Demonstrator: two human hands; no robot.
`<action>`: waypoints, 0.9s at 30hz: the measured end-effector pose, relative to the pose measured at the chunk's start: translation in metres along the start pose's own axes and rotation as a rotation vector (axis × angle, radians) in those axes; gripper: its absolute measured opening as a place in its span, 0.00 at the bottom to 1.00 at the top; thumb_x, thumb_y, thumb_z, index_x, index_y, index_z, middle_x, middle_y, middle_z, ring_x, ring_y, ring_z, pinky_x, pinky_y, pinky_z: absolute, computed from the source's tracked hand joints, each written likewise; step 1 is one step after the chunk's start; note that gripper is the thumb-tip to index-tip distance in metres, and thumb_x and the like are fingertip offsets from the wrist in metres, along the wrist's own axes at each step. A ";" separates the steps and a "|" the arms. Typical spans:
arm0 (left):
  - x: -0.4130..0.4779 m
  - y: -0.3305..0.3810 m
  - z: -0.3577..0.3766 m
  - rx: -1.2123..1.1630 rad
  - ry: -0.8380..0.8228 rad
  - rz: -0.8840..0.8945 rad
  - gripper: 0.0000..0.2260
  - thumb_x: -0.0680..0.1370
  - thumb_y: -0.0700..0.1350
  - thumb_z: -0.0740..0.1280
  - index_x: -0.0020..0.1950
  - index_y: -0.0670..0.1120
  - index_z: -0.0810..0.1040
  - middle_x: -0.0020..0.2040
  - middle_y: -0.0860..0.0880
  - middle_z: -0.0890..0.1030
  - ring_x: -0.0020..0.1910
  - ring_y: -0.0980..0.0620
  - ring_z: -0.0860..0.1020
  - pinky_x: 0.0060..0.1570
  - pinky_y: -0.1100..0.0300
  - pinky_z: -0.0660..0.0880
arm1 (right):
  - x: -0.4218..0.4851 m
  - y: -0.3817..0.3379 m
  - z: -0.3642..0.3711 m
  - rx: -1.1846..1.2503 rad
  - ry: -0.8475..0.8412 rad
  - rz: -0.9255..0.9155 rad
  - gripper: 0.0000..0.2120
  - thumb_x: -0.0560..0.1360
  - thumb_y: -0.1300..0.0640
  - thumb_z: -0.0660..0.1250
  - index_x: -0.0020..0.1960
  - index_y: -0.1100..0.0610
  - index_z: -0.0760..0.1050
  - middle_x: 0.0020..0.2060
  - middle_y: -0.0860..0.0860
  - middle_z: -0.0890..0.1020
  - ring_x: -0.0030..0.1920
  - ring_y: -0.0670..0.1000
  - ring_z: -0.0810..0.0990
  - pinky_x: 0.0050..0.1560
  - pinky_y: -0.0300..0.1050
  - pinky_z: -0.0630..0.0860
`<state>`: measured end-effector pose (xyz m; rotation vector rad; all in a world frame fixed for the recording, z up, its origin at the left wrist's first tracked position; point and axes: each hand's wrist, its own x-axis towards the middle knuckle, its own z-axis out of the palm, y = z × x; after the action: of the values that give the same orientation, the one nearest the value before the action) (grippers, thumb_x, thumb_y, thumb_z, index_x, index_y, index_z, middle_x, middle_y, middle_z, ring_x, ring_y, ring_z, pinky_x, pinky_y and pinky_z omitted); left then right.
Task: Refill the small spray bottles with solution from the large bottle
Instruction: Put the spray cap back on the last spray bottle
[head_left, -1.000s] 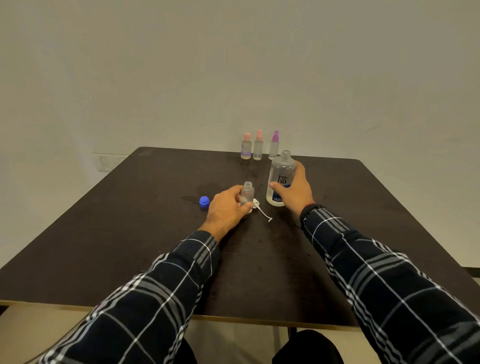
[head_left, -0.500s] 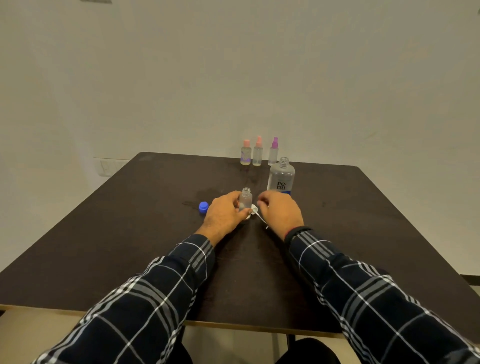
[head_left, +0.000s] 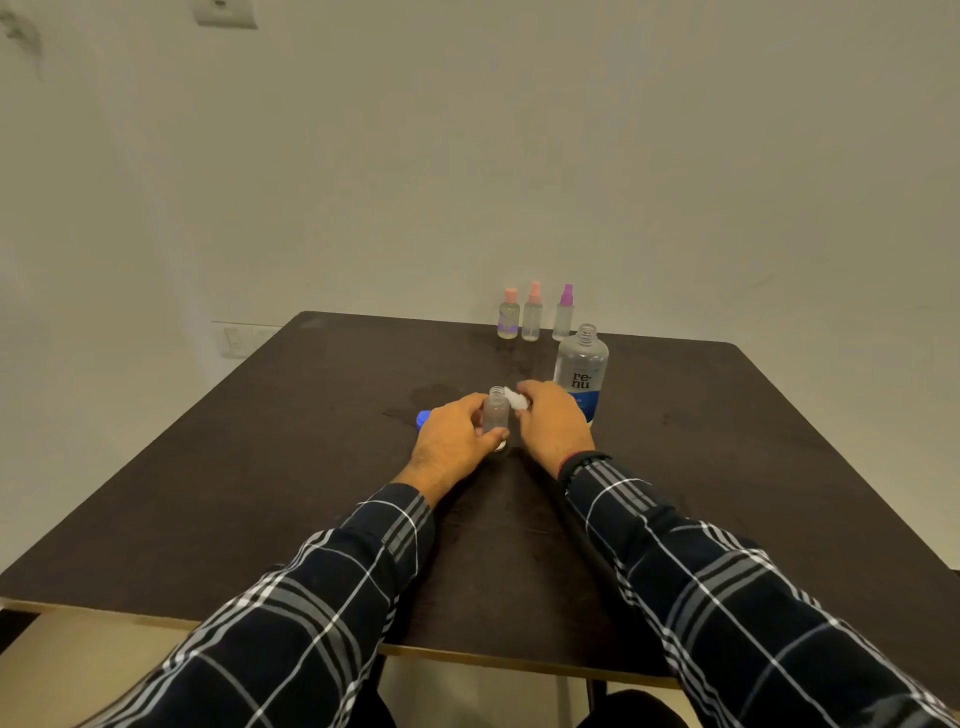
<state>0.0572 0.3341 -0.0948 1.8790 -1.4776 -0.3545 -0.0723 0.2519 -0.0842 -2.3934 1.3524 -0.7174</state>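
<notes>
Left hand (head_left: 451, 442) on bottle (head_left: 496, 414), right hand (head_left: 554, 427) on sprayer (head_left: 515, 399)

At the middle of the surface (head_left: 234, 493), the open small bottle (head_left: 495, 413) stands in the left hand (head_left: 454, 441). The spray head (head_left: 516, 399), in the right hand (head_left: 553, 423), is just right of its neck. The large bottle (head_left: 582, 371) stands behind the right hand. The cap (head_left: 423, 417) lies left of the left hand. The three spray bottles (head_left: 532, 313) line the far edge.

Soft, even indoor light falls with a warm yellowish cast. The dark bench (head_left: 260, 467) shows faint sheen and weak shadows. Wide-angle stretch bends the edges; fine detail is slightly soft.
</notes>
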 end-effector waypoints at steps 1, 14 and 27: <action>0.000 0.000 0.000 -0.001 -0.002 -0.004 0.21 0.77 0.51 0.72 0.69 0.51 0.74 0.56 0.52 0.81 0.51 0.57 0.77 0.52 0.63 0.72 | -0.001 0.000 -0.004 0.089 0.036 -0.012 0.16 0.80 0.60 0.64 0.67 0.55 0.76 0.60 0.55 0.79 0.60 0.55 0.78 0.63 0.48 0.73; -0.002 0.007 -0.001 0.026 -0.006 -0.057 0.23 0.78 0.52 0.72 0.71 0.50 0.73 0.59 0.49 0.81 0.56 0.52 0.79 0.61 0.53 0.76 | -0.009 -0.016 -0.045 0.826 0.352 -0.131 0.09 0.79 0.59 0.69 0.57 0.49 0.77 0.50 0.41 0.81 0.49 0.35 0.79 0.52 0.28 0.72; -0.002 0.008 -0.001 0.002 -0.016 -0.076 0.23 0.77 0.51 0.72 0.71 0.49 0.73 0.60 0.49 0.81 0.57 0.51 0.79 0.63 0.52 0.76 | -0.013 -0.018 -0.052 0.853 0.347 -0.169 0.13 0.78 0.61 0.69 0.56 0.44 0.77 0.52 0.42 0.81 0.52 0.34 0.78 0.53 0.27 0.71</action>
<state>0.0512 0.3355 -0.0886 1.9420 -1.4208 -0.4047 -0.0940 0.2715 -0.0352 -1.7351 0.7020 -1.4521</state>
